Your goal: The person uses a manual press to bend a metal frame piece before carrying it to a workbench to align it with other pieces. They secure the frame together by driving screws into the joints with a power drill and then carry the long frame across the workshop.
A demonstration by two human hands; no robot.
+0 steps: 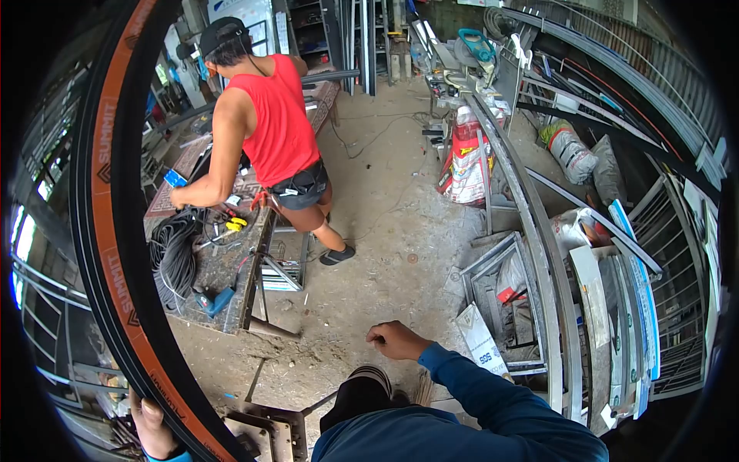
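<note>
Left hand (152,430): ours is gripping the long black profile at the lower left of the frame, thumb showing, most fingers hidden.
Black profile (129,231): it curves in our view from bottom left to the top edge, with an orange SUMMIT strip (104,200) along it.
Right hand (399,340): we've got it hanging loose at lower centre, half-open with fingers curled, over the concrete floor (385,231).
Metal frame (543,308): lower right, with a white panel (479,337) leaning by its near corner.
Workbench (242,308): left of centre. We see a blue power tool (219,302) near its close end, a coil of dark cable (175,258) just beyond, plus something yellow (236,224).
Co-worker (273,115): upper left, red tank top and black cap, standing at the bench, a blue item (175,179) at one hand.
Sacks (466,165): red and white, right of centre.
Teal tool (477,45): way up top right, on cluttered stuff.
</note>
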